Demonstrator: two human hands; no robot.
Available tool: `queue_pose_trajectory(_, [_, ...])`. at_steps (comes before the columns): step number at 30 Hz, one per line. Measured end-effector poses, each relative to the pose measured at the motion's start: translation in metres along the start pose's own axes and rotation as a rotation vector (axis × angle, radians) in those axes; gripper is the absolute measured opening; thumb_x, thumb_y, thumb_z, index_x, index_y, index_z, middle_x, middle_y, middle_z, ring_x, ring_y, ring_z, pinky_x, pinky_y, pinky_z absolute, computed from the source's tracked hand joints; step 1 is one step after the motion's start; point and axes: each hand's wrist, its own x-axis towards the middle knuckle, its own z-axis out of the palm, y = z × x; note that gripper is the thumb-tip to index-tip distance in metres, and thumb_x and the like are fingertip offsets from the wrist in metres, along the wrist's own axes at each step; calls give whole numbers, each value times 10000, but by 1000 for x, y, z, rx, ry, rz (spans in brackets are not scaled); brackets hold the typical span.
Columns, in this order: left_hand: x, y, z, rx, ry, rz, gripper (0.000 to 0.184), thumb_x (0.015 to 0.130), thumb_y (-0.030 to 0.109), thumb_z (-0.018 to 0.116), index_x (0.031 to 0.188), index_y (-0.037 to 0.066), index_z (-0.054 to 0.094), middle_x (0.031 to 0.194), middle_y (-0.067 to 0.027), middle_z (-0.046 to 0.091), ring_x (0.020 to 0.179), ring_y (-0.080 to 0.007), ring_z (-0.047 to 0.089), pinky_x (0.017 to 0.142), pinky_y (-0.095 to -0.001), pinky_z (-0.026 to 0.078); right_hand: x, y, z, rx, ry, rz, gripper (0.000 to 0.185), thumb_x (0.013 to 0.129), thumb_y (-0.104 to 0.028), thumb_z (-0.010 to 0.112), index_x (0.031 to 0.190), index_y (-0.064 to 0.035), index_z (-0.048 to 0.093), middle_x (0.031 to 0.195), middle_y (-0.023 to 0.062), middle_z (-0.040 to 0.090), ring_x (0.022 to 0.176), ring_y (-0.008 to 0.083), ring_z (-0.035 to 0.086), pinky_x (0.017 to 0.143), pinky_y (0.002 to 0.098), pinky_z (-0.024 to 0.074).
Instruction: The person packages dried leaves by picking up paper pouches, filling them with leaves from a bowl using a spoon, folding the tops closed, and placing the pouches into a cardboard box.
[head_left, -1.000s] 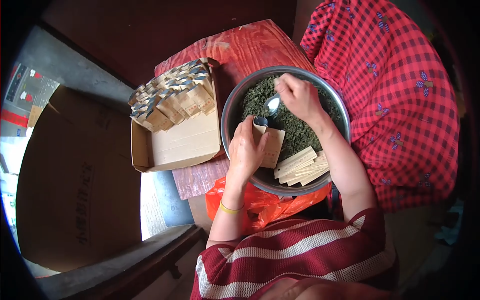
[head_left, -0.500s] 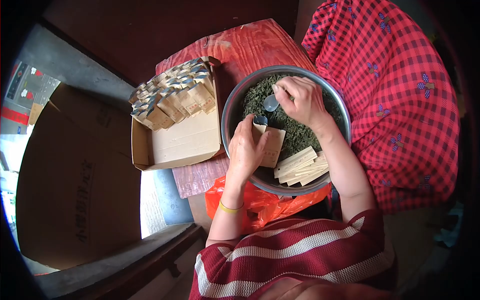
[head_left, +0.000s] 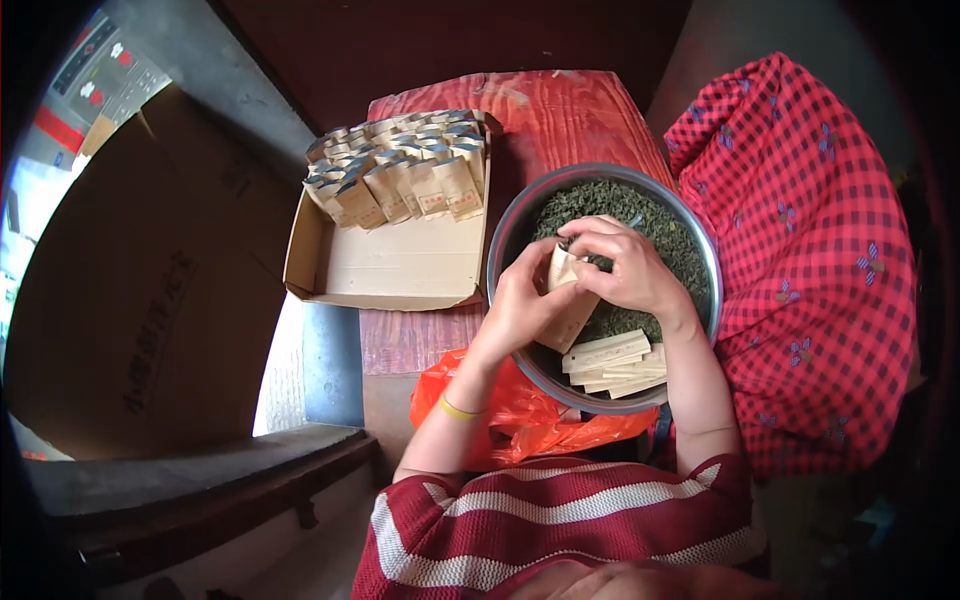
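Observation:
My left hand (head_left: 527, 302) is closed around a small brown paper packet (head_left: 572, 325), tilted over the metal basin (head_left: 503, 205). The fingers of my right hand (head_left: 628, 268) are bent and pinch at the packet's upper end, partly hiding its mouth. Dried green leaves (head_left: 660, 225) fill much of the basin. What looks like the clear plastic scoop (head_left: 634, 220) lies on the leaves just beyond my right hand, mostly hidden. Flat, unfilled-looking paper packets (head_left: 612, 352) are stacked at the basin's near side.
Left of the basin, a shallow cardboard box (head_left: 390, 268) holds several upright packets (head_left: 425, 185) along its far side. Both stand on a reddish wooden table (head_left: 540, 105). An orange plastic bag (head_left: 500, 420) hangs below the basin; red checked cloth (head_left: 800, 280) is at right.
My right hand has let go of the clear scoop and moved onto the packet's top, now gripping it along with my left hand. The view has shifted, so everything sits a little lower.

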Motion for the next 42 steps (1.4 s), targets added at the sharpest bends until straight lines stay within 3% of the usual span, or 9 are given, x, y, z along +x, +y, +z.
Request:
queue_pose_trajectory(2, [6,3,-17,-411,-253,-229,442,893,135,720,1261,-10,523,1110,-67,638,1004,-133,627,856,-299,529,3,0,-9,52,4,-32,141,795,-115,636,873,2,647,1159,148,649,1138,323,592,975,401,467])
queue_pose_trajectory(6, [4,2,-23,-455,-483,-254,369,931,168,687,1221,-8,540,985,-52,674,906,-137,661,797,-304,551,4,-1,-16,125,70,-138,147,786,-65,621,910,13,635,1238,169,627,1174,334,584,1018,420,437])
queue_pose_trajectory(13, [-4,9,-13,-81,-352,-176,253,963,111,630,1174,-4,554,937,-29,652,822,-76,616,720,-259,535,0,-8,-16,93,-207,-25,221,750,-109,635,920,29,667,1331,172,561,1267,346,499,1078,420,385])
queue_pose_trajectory(14, [-7,8,-9,-76,-295,-87,191,920,65,628,1088,-10,578,726,-79,634,656,-110,621,580,-296,505,0,-8,-16,113,-252,-61,273,762,-151,671,966,29,693,1328,165,571,1249,318,520,1044,411,422])
queue_pose_trajectory(17, [-7,10,-11,-15,-356,-53,126,909,38,595,1020,-13,564,634,-68,609,554,-128,612,503,-301,480,-1,-7,-12,145,-307,-36,296,752,-151,692,998,14,705,1264,149,616,1207,316,556,1026,401,440])
queue_pose_trajectory(23, [-3,18,-14,-48,-229,-165,275,914,161,688,1088,-28,589,834,-86,650,796,-87,585,693,-288,509,4,-22,-10,72,-58,68,291,808,-189,730,986,38,692,1237,158,627,1161,320,587,989,405,460])
queue_pose_trajectory(27, [-3,11,-12,75,-241,2,312,890,143,696,1141,-12,594,820,-102,655,772,-97,599,681,-303,516,1,-13,-10,44,-201,9,309,814,-215,740,981,38,682,1202,148,637,1119,322,606,960,396,471])
queue_pose_trajectory(34, [-5,12,-13,188,-348,-76,241,863,112,669,1052,-17,594,736,-132,669,687,-211,683,632,-355,530,0,-19,-7,93,-402,98,319,865,-236,689,1032,35,678,1226,147,610,1157,326,579,992,404,442])
queue_pose_trajectory(42, [-4,1,-11,-65,-267,29,320,970,281,632,1075,-18,590,857,-65,630,722,-162,612,678,-327,517,2,-16,-2,126,-110,43,251,879,-216,698,911,32,685,1106,159,673,1018,326,656,890,380,507])
